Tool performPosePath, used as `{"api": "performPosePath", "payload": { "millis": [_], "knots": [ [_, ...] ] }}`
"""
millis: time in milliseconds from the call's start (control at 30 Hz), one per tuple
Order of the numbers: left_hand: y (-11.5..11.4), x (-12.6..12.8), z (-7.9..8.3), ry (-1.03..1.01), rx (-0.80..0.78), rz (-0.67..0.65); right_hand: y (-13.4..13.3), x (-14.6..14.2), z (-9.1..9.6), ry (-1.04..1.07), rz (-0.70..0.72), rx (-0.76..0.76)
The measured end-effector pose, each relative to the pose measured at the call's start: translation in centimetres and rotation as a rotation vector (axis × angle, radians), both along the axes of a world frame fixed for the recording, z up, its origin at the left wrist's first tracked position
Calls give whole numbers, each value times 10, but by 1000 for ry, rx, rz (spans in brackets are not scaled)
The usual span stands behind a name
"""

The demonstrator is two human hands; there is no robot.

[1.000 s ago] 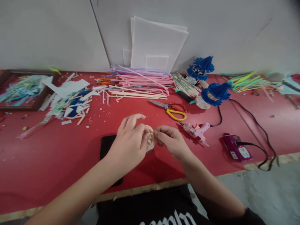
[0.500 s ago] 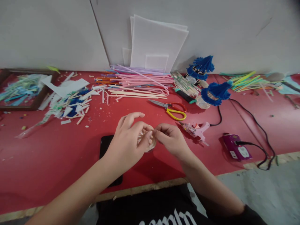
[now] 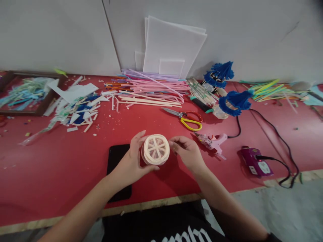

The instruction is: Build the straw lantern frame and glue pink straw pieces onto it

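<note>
A round, cream-coloured wheel-like piece with spokes (image 3: 158,148) faces up above the red table, and clear plastic shows around and beneath its rim. My left hand (image 3: 135,158) grips it from the left, fingers curved behind and thumb along the near side. My right hand (image 3: 185,149) is at its right edge, thumb and forefinger pinched together. Whether those fingertips touch the rim or hold something small, I cannot make out. A black phone-like slab (image 3: 121,188) lies partly under my left wrist. To the right of my hands lies a pink glue gun (image 3: 213,143).
Scissors (image 3: 185,119) with red and yellow handles lie beyond my hands. Pipe cleaners (image 3: 153,89) are heaped at the back. Blue-topped models (image 3: 233,102) stand right, near a purple power box (image 3: 256,161) with a black cord. Scraps (image 3: 80,111) and a brown frame (image 3: 41,107) lie left.
My left hand has shifted from over the round piece to its left side, uncovering the spoked top. My right hand stays pinched and is now slightly further right. The view has shifted slightly.
</note>
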State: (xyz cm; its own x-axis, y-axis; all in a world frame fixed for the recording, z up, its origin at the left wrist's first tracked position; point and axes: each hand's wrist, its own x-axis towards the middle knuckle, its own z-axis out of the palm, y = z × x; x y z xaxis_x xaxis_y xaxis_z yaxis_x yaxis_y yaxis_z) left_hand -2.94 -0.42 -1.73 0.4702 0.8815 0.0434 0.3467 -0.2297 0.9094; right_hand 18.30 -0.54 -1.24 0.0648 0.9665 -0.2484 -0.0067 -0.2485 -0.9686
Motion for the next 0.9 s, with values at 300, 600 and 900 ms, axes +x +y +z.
{"api": "performPosePath", "payload": {
  "millis": [300,600,900],
  "knots": [
    [17,1,6,-168,-103,218,-7,0,-5,45,-65,-45],
    [26,0,6,-89,-64,287,6,-4,3,81,-64,125],
    [34,6,8,49,32,258,7,-18,5,-25,91,94]
  ]
}}
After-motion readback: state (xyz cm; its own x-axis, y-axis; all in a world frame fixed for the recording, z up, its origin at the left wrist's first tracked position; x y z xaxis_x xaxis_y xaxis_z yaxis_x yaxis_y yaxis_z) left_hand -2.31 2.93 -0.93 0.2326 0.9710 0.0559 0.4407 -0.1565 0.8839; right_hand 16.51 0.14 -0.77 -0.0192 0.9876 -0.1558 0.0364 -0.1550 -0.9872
